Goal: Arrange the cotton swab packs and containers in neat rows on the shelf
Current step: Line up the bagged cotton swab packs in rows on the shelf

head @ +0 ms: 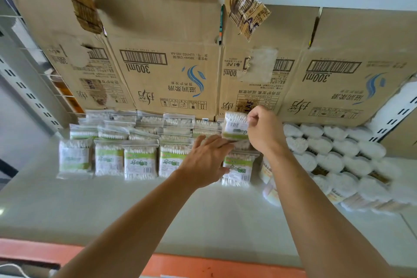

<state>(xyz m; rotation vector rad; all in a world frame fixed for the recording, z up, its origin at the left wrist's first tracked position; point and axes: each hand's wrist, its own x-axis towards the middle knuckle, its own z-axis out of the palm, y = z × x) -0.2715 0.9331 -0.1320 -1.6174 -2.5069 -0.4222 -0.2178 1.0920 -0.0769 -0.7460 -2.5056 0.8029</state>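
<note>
The right hand (265, 130) pinches a clear plastic cotton swab pack (235, 127) with a green-and-white label by its side edge, holding it upright above the back rows, near the flattened brown cardboard backing (169, 63). The left hand (205, 160), fingers stretched nearly flat, rests on the rows of matching clear packs (140, 160) on the pale grey shelf (135, 210). White-topped round swab containers (334, 158) lie stacked just to the right.
</note>
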